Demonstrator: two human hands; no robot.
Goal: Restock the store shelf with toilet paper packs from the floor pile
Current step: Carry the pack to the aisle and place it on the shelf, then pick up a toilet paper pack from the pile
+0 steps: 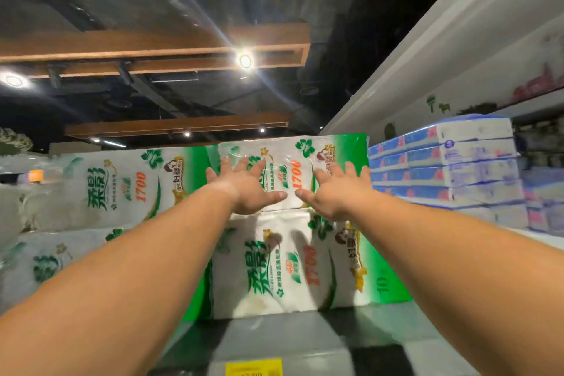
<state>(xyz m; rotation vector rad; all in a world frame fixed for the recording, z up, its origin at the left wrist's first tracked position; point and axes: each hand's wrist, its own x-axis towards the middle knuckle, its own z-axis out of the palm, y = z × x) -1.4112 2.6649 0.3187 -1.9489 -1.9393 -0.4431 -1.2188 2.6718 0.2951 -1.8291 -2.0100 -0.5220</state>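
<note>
A: Hands?
B: Two, both bare. Left hand (247, 189) and right hand (334, 195), fingers spread, palms flat against the top pack (287, 162). Pressing, not clutching; nothing wrapped in either grip. Thumbs nearly touching in the middle.

A: Where, exactly, that top pack?
B: Up on the shelf (290, 330), stacked on a lower pack (283, 265) of the same kind, slightly askew.

A: Count of green-and-white packs?
B: Four clearly seen: top pack, lower pack, a left pack (128, 186) just beside the top one, and one more below-left (55, 259), partly hidden by the left forearm. Further left, blurred wrapped rolls, number impossible to tell.

A: Any print?
B: Large green Chinese characters, too smeared to read with certainty. "1700" in orange on the top pack and on the left pack; similar orange digits on the lower pack, warped by the wrap. "10" in green at the lower pack's right end. Green flower emblems and a small round picture near each pack's upper edge.

A: To the right?
B: Blue packs (442, 168), white with blue and red print, piled about five layers high. Lettering too blurred to read.

A: Anything on the shelf edge?
B: One yellow tag (253, 368), digits cut off at the bottom.

A: Overhead?
B: Dark ceiling, wooden beams, two bright spotlights (245, 60) close by, several smaller ones beyond.
</note>
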